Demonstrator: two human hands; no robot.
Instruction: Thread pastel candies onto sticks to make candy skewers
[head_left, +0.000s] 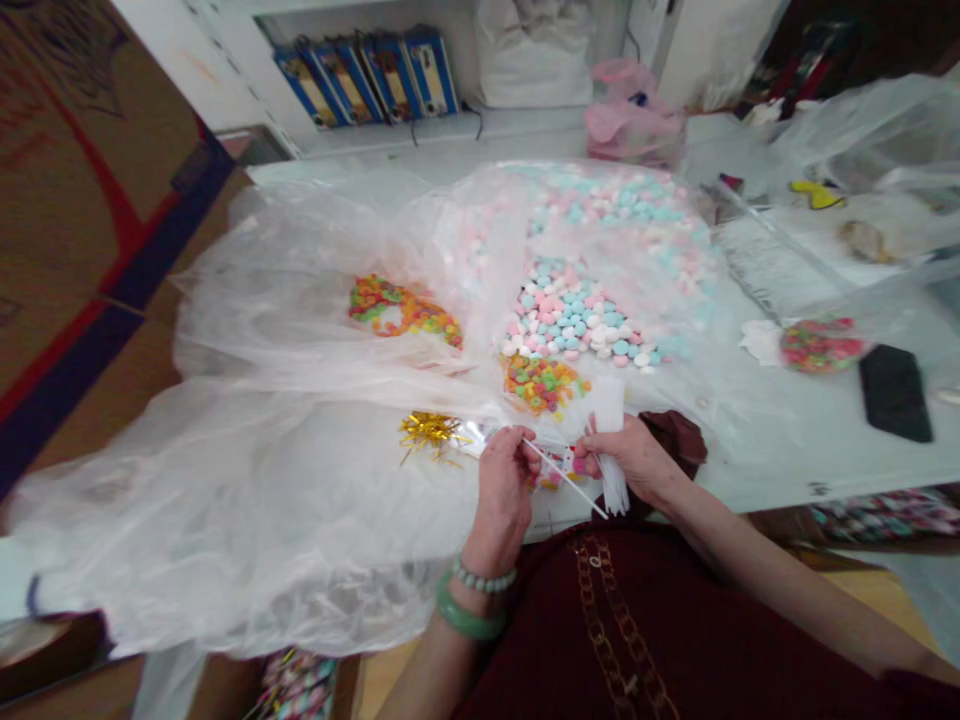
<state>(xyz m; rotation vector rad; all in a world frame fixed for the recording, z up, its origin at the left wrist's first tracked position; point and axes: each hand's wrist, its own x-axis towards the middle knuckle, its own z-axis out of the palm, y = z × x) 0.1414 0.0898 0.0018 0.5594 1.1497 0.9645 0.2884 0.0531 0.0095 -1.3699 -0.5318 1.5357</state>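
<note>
Low in the middle of the head view, my left hand (506,485) is closed, its fingertips pinching one end of a thin white stick (566,478) that slants down to the right. My right hand (634,455) grips a bundle of white strips (610,415); whether these are paper or plastic I cannot tell. Between the hands, partly hidden, lies a small printed packet (551,470) with pink and yellow on it. Gold tinsel (429,430) spreads out left of my left hand. Just beyond the fingers are ring-shaped candies (541,383) in orange, yellow and green.
Pink, white and blue round candies (570,310) fill a large clear plastic bag (247,320). More candy rings (405,308) lie left. A dark phone (895,392) rests on the right. A cardboard box (90,180) stands at left; blue boxes (367,80) line the shelf.
</note>
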